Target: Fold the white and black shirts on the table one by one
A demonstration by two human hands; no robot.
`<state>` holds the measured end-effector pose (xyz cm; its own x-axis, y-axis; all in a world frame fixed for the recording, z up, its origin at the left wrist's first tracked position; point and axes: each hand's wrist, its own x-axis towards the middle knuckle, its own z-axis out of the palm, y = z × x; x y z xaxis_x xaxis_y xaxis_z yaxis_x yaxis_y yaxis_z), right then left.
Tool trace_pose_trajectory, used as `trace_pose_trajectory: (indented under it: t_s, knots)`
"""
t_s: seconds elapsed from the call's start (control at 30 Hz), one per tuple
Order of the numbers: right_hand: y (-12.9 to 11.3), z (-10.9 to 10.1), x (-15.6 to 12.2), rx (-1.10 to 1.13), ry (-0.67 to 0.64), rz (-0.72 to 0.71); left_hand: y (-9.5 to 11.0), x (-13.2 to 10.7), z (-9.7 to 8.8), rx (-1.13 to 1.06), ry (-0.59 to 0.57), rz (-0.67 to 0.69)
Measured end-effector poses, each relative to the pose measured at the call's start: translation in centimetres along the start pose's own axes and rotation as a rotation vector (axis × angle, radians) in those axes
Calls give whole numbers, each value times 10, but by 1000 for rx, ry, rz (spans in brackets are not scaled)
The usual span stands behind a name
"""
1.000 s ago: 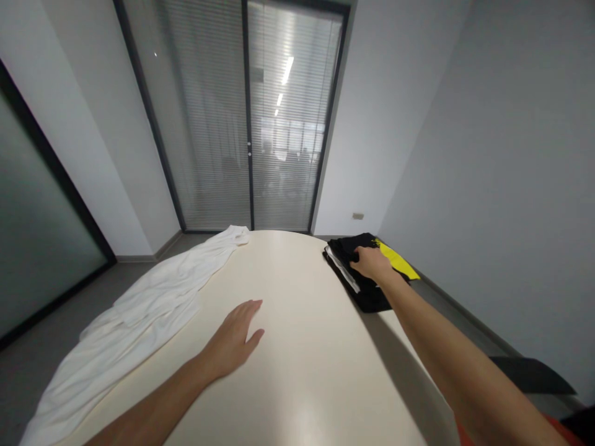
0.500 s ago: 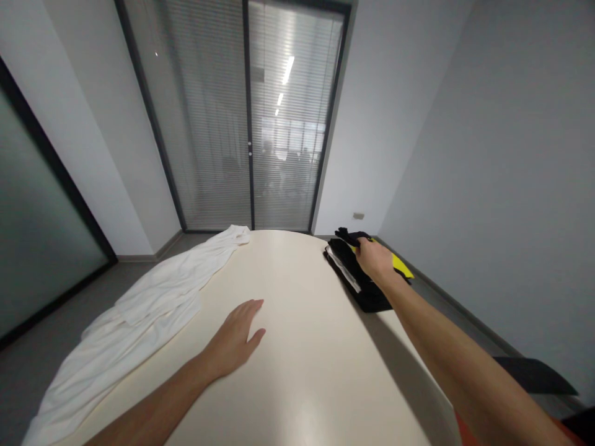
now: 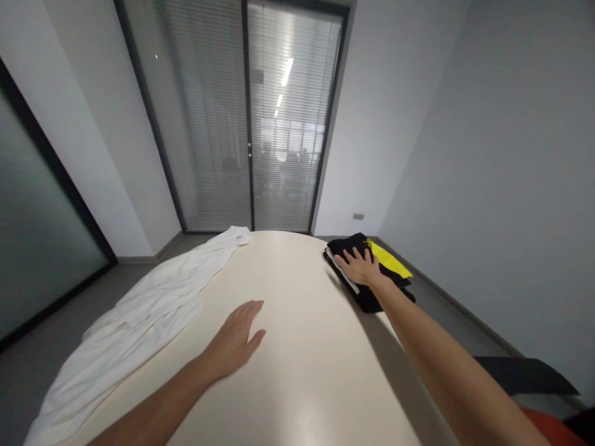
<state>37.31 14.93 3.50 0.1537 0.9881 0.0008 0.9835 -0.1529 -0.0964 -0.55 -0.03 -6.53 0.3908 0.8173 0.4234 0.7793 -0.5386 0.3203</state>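
A stack of folded black clothes (image 3: 370,302) lies at the table's far right edge, with a white layer showing in its side. On top is a black garment with a bright yellow part (image 3: 389,257). My right hand (image 3: 360,267) rests on this stack, fingers spread and holding nothing. My left hand (image 3: 237,337) lies flat on the pale table (image 3: 297,347), open, thumb apart from the fingers. Left of it, a long white garment (image 3: 153,297) is stretched in folds along the table's left edge.
Glass doors with blinds (image 3: 209,124) stand beyond the table's far end. A grey wall (image 3: 511,186) runs along the right. A black chair part (image 3: 525,375) shows at lower right, beside the table.
My right hand has let go of the black cloth it pinched at the stack's top and now lies spread on it. The cloth lies flatter. My left hand has not moved.
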Motion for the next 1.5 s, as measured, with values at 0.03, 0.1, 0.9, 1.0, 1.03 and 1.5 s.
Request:
trace_pose_trajectory:
  t_s: [0.03, 0.1, 0.9, 1.0, 1.03, 1.5]
  knots:
    - [1, -2, 2, 20, 18, 3, 0, 0, 0, 1, 0, 0]
    - [4, -7, 8, 40, 92, 18, 2, 0, -1, 2, -2, -1]
    - [-66, 12, -61, 221, 514, -244, -60, 11, -62, 552, 75, -683]
    - [-77, 45, -77, 265, 445, -289, -66, 8, -61, 566, -24, -724]
    - [-79, 54, -81, 270, 417, -322, -65, 9, -61, 579, -40, -708]
    - [-112, 64, -94, 342, 270, -489, 17, 28, -53, 360, -161, -207]
